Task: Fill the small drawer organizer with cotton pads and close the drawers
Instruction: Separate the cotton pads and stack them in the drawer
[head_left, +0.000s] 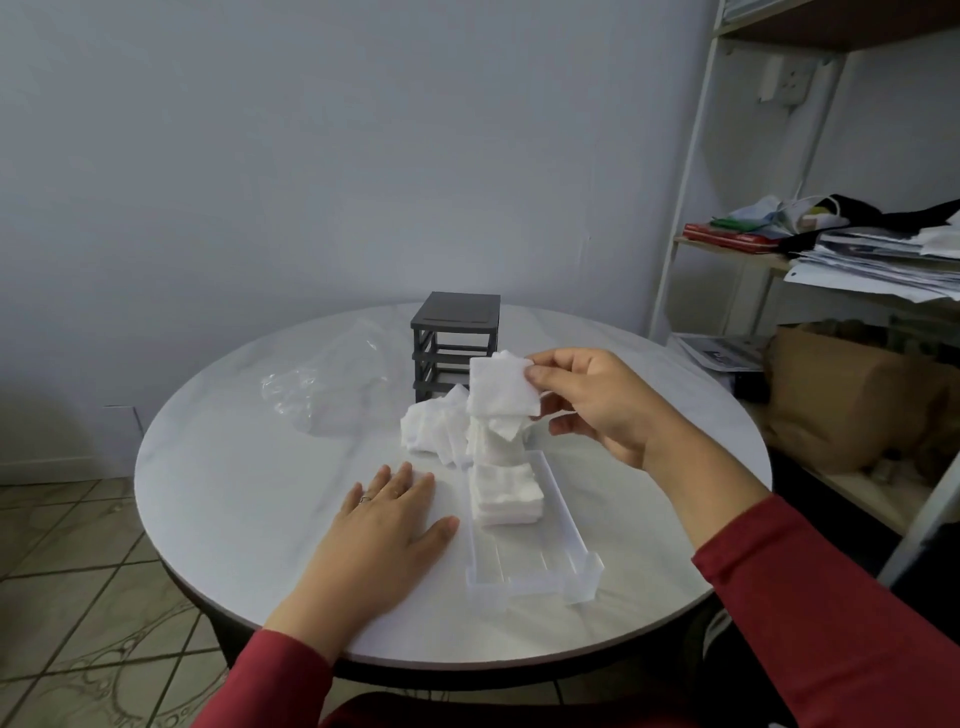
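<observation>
- While your right hand (597, 405) hangs above the table, its thumb and fingers pinch a small bunch of square white cotton pads (503, 387). More than one edge shows, but I cannot count the bunch.
- Below that bunch, one neat stack of pads (506, 493) sits in the far half of one clear drawer (563, 574). A few more pads stand crookedly on top of the stack.
- You have that drawer lying flat on the table right in front of you, outside its frame; its near half shows a bare ribbed floor.
- One loose heap of pads (434, 431) lies on the tabletop just left of the drawer's far end.
- One dark grey organizer frame (454, 338) stands upright behind the heap, toward the far side. At least three tiers show, and the pads hide its lower part.
- Your left hand (384, 525) lies palm down on the table with fingers spread, holding nothing. It is just left of the drawer, the thumb tip near the drawer's wall, and one ring (365, 499) shows on a finger.
- One crumpled clear plastic bag (311, 384) lies left of the frame.
- All of this rests on one round white table (218, 467).
- To your right stands one shelf unit (691, 208) holding a pile of papers (878, 260), with one brown paper bag (841, 395) lower down.
</observation>
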